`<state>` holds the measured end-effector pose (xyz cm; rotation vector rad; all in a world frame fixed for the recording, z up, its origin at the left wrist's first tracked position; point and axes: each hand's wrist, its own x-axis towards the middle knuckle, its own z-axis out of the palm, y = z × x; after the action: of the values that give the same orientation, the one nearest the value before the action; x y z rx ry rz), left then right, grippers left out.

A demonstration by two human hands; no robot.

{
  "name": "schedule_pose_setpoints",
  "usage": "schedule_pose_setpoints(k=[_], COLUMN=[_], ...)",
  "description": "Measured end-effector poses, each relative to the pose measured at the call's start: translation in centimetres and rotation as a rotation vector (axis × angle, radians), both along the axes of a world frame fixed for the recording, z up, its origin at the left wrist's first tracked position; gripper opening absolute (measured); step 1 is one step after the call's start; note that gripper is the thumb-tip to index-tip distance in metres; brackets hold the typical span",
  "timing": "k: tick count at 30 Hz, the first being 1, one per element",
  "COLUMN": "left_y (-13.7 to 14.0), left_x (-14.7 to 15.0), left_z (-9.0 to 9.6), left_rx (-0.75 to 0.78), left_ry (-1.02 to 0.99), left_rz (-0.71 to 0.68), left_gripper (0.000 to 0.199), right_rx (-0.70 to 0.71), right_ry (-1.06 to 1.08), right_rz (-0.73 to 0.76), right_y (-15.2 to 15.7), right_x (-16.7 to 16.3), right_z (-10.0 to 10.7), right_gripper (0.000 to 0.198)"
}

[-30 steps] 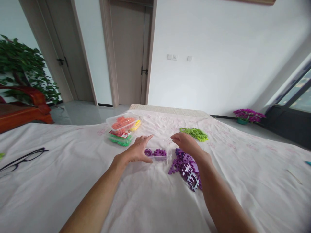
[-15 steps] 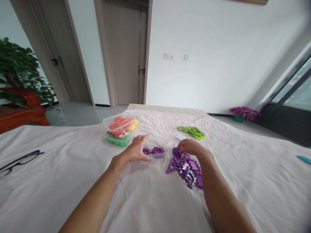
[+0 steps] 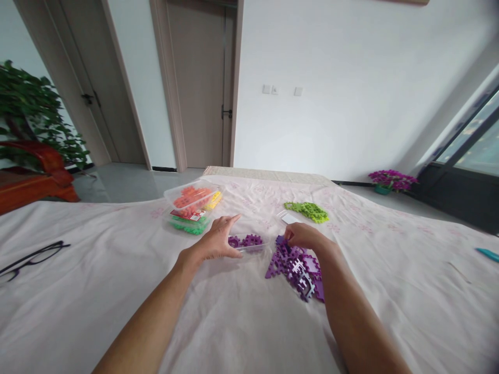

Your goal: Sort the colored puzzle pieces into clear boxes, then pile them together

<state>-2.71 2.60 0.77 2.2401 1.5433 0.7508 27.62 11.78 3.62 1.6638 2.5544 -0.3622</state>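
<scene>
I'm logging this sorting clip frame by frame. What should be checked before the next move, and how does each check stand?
1. Left hand steadies the clear tray: ok.
2. Tray has room beside its purple pieces: ok.
3. Right hand reaches the purple pile: ok.
4. Piece pinched in right hand: cannot tell.
5. Green pieces apart from the pile: ok.

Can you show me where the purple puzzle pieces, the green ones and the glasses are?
purple pieces pile (image 3: 297, 266), head view, on the middle of the heap.
green pieces pile (image 3: 307, 210), head view, on the centre of the pile.
glasses (image 3: 33, 256), head view, on the dark frame.
</scene>
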Motion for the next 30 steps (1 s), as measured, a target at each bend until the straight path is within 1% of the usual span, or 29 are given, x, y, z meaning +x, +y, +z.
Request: schedule_pose_setpoints(k=[2,6,9,11,14,16,18,20,22,26,28,30], left_y=[0.0,0.1,0.1,0.1,0.1,0.1,0.0,0.1,0.1,0.2,0.1,0.0], left_x=[0.0,-0.1,-0.1,-0.1,-0.1,-0.1,0.0,0.0,0.0,0.0,0.0,0.0], left_z=[0.0,-0.1,-0.2,-0.2,-0.2,-0.1,0.0,0.0,-0.1,-0.3,-0.4,-0.3], left_rx=[-0.001,0.001,0.006,0.011,0.008,0.005,0.003,0.001,0.002,0.008,0.010,-0.004], left_ry=[0.000,-0.003,-0.011,-0.014,-0.013,-0.013,-0.011,-0.009,-0.003,0.007,0.008,0.015], left_rz=[0.001,0.001,-0.003,-0.004,0.000,0.001,-0.001,-0.001,-0.001,0.002,0.036,0.089], left_gripper=[0.111,0.112,0.112,0.111,0.112,0.112,0.112,0.112,0.113,0.116,0.119,0.123], right_rx=[0.013,0.040,0.077,0.131,0.198,0.170,0.115,0.095,0.109,0.170,0.227,0.299], right_ry=[0.059,0.295,0.404,0.405,0.341,0.294,0.260,0.223,0.166,0.098,0.127,0.215], right_rz=[0.000,0.004,-0.037,-0.084,-0.122,-0.086,-0.036,-0.017,-0.025,-0.052,-0.093,-0.131], right_y=[0.0,-0.2,-0.3,-0.2,0.3,0.6,0.9,0.8,0.6,0.1,-0.1,-0.3], right_x=[0.2,0.0,-0.6,-1.1,-1.5,-1.5,-1.4,-1.5,-1.9,-2.6,-2.7,-2.9], right_z=[0.2,0.8,1.0,0.5,-0.7,-1.6,-2.2,-2.5,-2.7,-2.6,-2.2,-1.5], right_gripper=[0.022,0.020,0.017,0.017,0.021,0.026,0.037,0.049,0.051,0.044,0.040,0.040])
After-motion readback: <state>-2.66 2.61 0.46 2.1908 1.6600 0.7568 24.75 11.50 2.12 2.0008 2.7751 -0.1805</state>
